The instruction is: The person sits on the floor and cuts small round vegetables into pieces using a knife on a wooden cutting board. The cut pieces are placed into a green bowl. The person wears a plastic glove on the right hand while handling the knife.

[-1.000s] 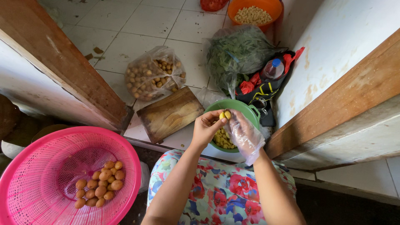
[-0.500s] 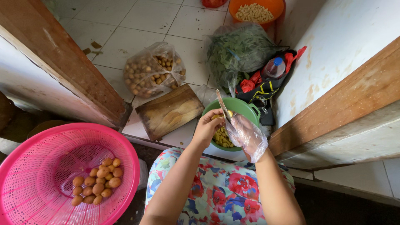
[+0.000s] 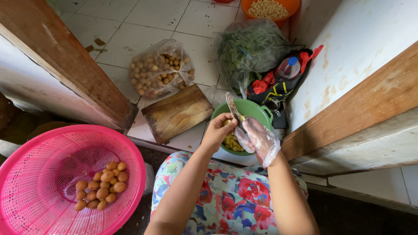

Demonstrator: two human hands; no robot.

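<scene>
Peeling small fruit over green bowl, floor-level view

Sitting at a doorway, person in floral clothing, both hands over a bowl. Largest item: pink plastic basket (image 3: 52, 174), near left, with a small heap of round brown fruits (image 3: 101, 187) at its bottom. Far centre, dark green bag of leaves (image 3: 252, 48); left of it a clear plastic bag of brown fruits (image 3: 159, 72) on the tiled floor (image 3: 130, 26). Wooden cutting board (image 3: 176, 114) lies between that bag and the bowl, just left of the bowl. Green bowl (image 3: 257, 112) sits on the floor at centre, yellowish pieces inside, mostly hidden under the hands. Orange bowl (image 3: 270, 8) of pale pieces at far edge. Plastic bottle with blue cap (image 3: 288, 67) in the dark bag, far right of the green bowl. Right hand (image 3: 261, 140) wears a clear plastic glove, fingers curled; what it pinches, cannot tell. Left hand (image 3: 218, 130) bare, closed around a knife (image 3: 233, 109), blade pointing to the far side, above the bowl. Hands touch each other over the bowl's near rim.
</scene>
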